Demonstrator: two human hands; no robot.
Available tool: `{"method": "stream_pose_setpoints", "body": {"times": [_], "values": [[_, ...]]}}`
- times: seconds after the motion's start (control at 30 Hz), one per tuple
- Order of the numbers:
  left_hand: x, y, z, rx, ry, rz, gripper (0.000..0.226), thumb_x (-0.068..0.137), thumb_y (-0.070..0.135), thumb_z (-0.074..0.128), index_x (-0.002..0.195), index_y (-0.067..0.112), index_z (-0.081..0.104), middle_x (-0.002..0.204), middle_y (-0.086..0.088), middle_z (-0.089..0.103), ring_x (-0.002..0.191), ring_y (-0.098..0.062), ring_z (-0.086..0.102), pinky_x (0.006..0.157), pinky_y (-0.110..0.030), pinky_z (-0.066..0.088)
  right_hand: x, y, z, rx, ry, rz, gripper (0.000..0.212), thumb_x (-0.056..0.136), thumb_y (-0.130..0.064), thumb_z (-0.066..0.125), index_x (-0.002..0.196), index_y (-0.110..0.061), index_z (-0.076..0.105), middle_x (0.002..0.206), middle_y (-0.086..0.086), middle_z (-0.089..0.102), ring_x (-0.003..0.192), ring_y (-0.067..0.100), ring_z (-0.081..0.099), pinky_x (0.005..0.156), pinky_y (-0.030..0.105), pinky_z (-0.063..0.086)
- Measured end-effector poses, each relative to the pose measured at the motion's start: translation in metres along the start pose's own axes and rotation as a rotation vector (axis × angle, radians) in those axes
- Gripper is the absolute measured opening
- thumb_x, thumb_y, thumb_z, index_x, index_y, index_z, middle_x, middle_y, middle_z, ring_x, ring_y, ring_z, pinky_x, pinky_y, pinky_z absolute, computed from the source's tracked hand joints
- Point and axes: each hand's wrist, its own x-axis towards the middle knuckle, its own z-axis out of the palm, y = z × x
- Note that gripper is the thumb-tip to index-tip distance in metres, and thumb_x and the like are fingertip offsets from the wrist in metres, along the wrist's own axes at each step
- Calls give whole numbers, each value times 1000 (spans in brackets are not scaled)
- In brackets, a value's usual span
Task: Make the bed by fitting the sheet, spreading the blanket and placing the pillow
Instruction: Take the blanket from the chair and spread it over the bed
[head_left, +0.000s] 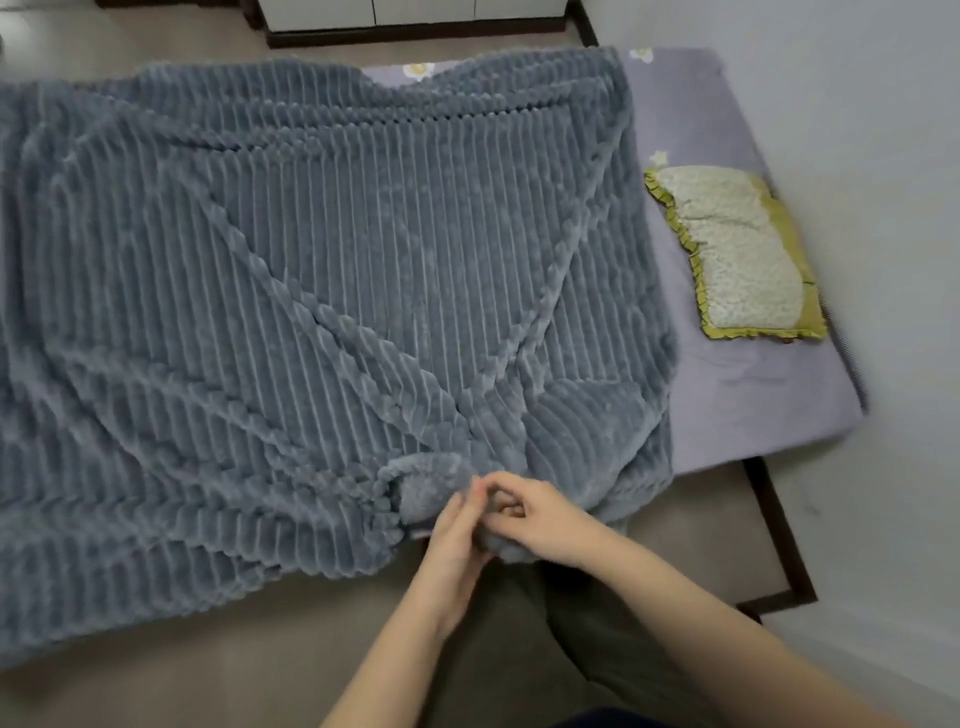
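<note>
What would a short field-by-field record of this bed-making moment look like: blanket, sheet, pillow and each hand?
blanket: grey, ribbed, spread over most of the bed, creased, near edge bunched
sheet: lilac, bare at the pillow end
pillow: green-frilled, lying on the sheet beside the blanket
left hand: at the bunched edge, grip unclear
right hand: fingers curled round the bunched edge
</note>
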Motion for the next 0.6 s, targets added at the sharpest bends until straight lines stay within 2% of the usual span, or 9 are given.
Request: {"method": "stream_pose_setpoints", "body": {"times": [0.1,0.17,0.23,0.27,0.3,0.37,0.43,0.5,0.6], "values": [[16,4,17,-270,240,54,44,88,15,66,125,-6,55,111,-26,67,95,-35,69,75,-41,59,0,16,-28,119,-178,13,27,94,-9,58,119,-18,61,109,10,70,103,19,66,93,27,51],[25,6,23,-362,290,80,39,88,-2,57,126,-9,55,113,-26,66,95,-33,68,73,-42,61,3,38,-57,152,-169,33,24,95,-8,56,116,-19,63,110,8,71,108,15,65,94,22,49],[33,4,30,-459,357,99,39,89,-3,52,128,-8,54,122,-27,62,110,-36,63,80,-45,58,9,73,-93,117,-47,108,22,94,-8,57,112,-19,63,110,5,69,111,18,63,93,23,50],[37,1,35,-512,395,109,39,91,-2,50,130,-6,53,125,-26,60,116,-37,59,82,-45,56,14,97,-114,49,22,156,24,93,-8,59,115,-17,62,115,6,67,115,21,61,97,28,49],[41,-4,41,-557,430,121,40,92,-1,47,132,-5,51,129,-26,58,120,-37,56,83,-45,55,18,121,-135,-36,78,210,29,92,-9,61,120,-13,60,122,7,63,120,23,57,101,32,46],[48,-17,52,-627,503,156,41,93,-1,44,134,-4,50,132,-25,56,123,-35,55,86,-45,53,22,167,-180,-125,156,345,46,89,-13,66,133,-8,52,134,8,55,127,24,51,104,31,40],[54,-35,65,-693,567,193,39,93,-2,44,131,-4,52,128,-24,60,113,-32,62,83,-41,56,23,208,-224,-54,215,471,59,88,-14,68,141,-5,42,136,11,52,125,28,51,94,31,42],[58,-51,80,-750,599,236,37,93,-2,44,129,-4,53,113,-21,68,93,-26,71,73,-34,61,23,240,-264,53,248,576,62,90,-17,66,144,-6,38,132,12,54,121,32,53,82,35,46],[61,-71,101,-786,639,262,36,96,3,46,130,-2,54,98,-14,74,85,-19,74,65,-26,60,26,276,-302,148,245,684,65,93,-21,62,148,-6,31,145,14,44,130,29,46,95,41,44]]}}
